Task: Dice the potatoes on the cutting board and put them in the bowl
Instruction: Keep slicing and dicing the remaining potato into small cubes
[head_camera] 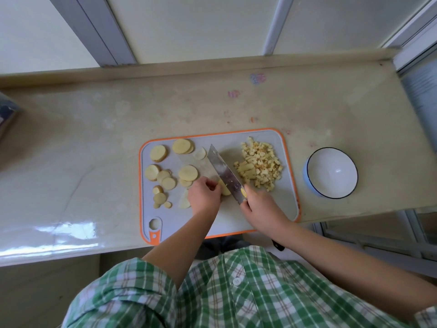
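A grey cutting board (pixel 279 209) with an orange rim lies on the counter. Several round potato slices (pixel 188 172) are spread over its left half, and a heap of diced potato (pixel 259 165) sits at its right. My left hand (pixel 205 195) curls its fingers over a stack of slices (pixel 224 189) at the board's middle. My right hand (pixel 260 207) grips the handle of a cleaver (pixel 224 172), whose blade rests against that stack, tip pointing away. A white bowl (pixel 331 172) with a blue outside stands empty, right of the board.
The beige counter (pixel 118 138) runs left and behind the board, with a raised back ledge (pixel 212 67). A dark object (pixel 7 114) sits at the far left edge. The counter ends just right of the bowl.
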`<state>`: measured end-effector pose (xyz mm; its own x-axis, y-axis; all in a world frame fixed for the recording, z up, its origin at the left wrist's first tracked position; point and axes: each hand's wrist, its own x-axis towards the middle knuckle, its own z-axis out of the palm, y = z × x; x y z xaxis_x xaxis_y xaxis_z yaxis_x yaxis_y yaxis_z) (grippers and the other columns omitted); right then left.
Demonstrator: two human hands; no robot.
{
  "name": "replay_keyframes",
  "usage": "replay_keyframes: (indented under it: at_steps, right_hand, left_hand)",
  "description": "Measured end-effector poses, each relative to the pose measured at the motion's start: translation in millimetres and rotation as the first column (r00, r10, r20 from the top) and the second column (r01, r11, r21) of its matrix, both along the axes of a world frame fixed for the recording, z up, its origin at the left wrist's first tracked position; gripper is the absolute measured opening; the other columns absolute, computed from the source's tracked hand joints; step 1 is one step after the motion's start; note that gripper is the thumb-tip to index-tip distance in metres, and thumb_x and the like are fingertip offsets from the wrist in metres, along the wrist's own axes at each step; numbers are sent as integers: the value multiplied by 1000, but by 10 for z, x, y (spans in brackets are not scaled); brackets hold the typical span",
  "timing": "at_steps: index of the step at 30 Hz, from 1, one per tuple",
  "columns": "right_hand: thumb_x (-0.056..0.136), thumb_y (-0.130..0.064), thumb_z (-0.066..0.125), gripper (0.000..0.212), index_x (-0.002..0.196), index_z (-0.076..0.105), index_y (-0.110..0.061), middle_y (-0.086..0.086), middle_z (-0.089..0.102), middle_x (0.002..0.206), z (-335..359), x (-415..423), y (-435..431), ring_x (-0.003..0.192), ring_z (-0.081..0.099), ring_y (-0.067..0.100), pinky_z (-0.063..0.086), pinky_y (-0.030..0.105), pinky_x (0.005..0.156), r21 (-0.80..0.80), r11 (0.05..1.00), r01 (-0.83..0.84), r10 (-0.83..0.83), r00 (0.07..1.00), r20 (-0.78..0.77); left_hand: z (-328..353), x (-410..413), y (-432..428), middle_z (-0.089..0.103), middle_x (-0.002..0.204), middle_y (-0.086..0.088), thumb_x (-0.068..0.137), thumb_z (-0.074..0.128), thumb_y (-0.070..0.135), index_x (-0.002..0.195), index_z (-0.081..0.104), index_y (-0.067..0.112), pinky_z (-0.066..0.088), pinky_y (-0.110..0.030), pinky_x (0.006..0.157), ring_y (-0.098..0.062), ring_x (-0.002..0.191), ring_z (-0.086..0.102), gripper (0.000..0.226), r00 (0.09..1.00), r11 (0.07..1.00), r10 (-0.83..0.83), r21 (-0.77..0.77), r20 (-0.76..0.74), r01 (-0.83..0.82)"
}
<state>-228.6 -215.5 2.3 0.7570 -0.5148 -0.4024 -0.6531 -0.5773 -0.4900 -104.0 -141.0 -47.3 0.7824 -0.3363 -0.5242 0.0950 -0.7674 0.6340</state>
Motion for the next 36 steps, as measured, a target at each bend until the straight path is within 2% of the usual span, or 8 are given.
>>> replay_keyframes:
  at_steps: [9, 14, 16, 22, 25, 30, 34, 36]
  right_hand:
    - [95, -13, 43, 7, 93, 36, -12, -1, 38, 62, -99, 55, 100, 53, 38, 16, 22, 30, 45, 43, 999, 15, -13, 999, -36]
    - [96, -14, 42, 20, 115, 43, -7, 4, 48, 67, -179, 109, 128, 63, 51, 29, 27, 33, 49, -20, 1000, -9, 9, 1000, -20]
    - [96, -13, 42, 18, 113, 44, -6, 0, 41, 61, -173, 118, 105, 59, 45, 25, 23, 32, 48, -16, 1000, 4, -4, 1000, 14]
    - [95, -10, 43, 4, 95, 40, -13, 0, 37, 59, -98, 4, -1, 53, 38, 20, 28, 34, 53, 8, 999, 31, -32, 995, 96]
    - [95, -11, 43, 6, 93, 38, -14, 1, 38, 58, -65, -36, 16, 50, 37, 17, 26, 34, 52, -5, 1000, -23, 23, 997, 71]
    - [96, -14, 42, 15, 109, 45, -7, 3, 41, 60, -100, -52, 51, 54, 41, 24, 28, 35, 52, -10, 999, -32, 32, 999, 1]
    - [95, -13, 42, 3, 98, 40, -11, 1, 39, 60, -89, -41, 72, 52, 39, 19, 25, 34, 50, 27, 999, -30, 30, 999, -17]
    - [95, -12, 42, 10, 94, 33, -16, 0, 37, 59, -84, -24, 94, 51, 36, 15, 21, 31, 46, 33, 999, -39, 40, 999, -23]
  left_hand:
    - [49, -4, -52, 69, 68, -4, 81, 65, 11, 65, 56, 18, 53, -32, 66, -22, 70, 66, 19, 1000, 999, 15, 34, -15, -15]
    - [61, 4, -39, 69, 68, -4, 81, 66, 12, 66, 57, 17, 52, -31, 64, -22, 68, 67, 18, 999, 999, 27, 35, -32, -26]
    - [67, 16, -32, 69, 68, -2, 81, 67, 15, 66, 58, 18, 54, -34, 66, -22, 68, 68, 18, 1000, 999, 8, 34, -24, -7]
    - [99, 21, 37, 69, 67, 4, 79, 67, 20, 74, 64, 20, 57, -36, 71, -18, 68, 69, 6, 999, 1000, 12, 9, -40, -12]
    - [113, 11, 56, 69, 63, 4, 76, 67, 17, 70, 64, 20, 57, -35, 69, -17, 68, 68, 7, 999, 1000, 13, 10, -36, -13]
    - [126, 7, 24, 69, 62, 1, 76, 67, 12, 67, 65, 18, 57, -34, 67, -18, 67, 68, 11, 998, 999, 42, 23, -48, -41]
    - [116, 5, 9, 69, 61, -1, 78, 64, 10, 69, 67, 15, 56, -34, 66, -19, 66, 67, 10, 999, 999, 35, 34, -33, -34]
    - [105, 12, -4, 69, 63, -2, 78, 65, 11, 69, 67, 15, 56, -34, 67, -21, 68, 67, 10, 999, 999, 29, 42, -29, -28]
